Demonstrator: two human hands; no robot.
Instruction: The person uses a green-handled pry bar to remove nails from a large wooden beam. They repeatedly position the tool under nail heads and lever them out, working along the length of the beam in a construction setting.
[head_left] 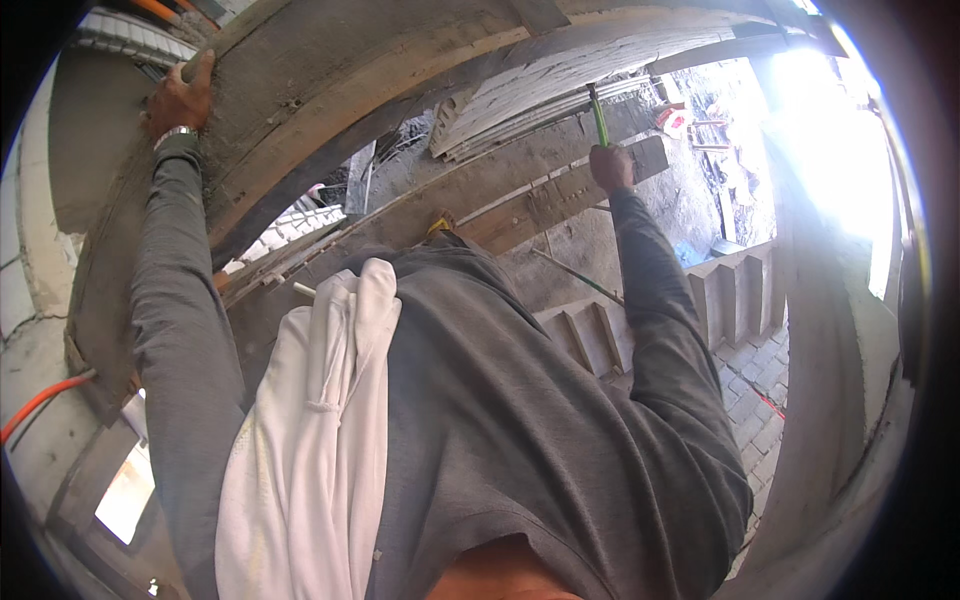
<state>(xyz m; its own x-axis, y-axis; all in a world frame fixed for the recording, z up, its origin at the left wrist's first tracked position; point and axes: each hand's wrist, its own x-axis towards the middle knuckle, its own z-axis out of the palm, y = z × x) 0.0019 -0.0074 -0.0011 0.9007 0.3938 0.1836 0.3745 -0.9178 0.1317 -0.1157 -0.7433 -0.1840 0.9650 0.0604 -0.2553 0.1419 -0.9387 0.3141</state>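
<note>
My left hand (182, 100), with a metal-banded watch at the wrist, is closed at the upper left end of a wide, cement-stained wooden board (330, 75). The fingers curl at its edge and are partly hidden. Out to the right, my right hand (612, 168) is wrapped around the green handle of a hammer (600, 118). Its small dark head points away from me and shows poorly against the boards behind. Beneath that hand lies a thick wooden plank (560, 205).
Below are stacked pale boards (540, 100), a thin rod (575, 272) and ribbed pale panels (715, 305) over brick paving (755, 395). A pale post (825, 300) stands at right. A white cloth (320, 430) hangs down my front. An orange hose (45, 400) runs at left.
</note>
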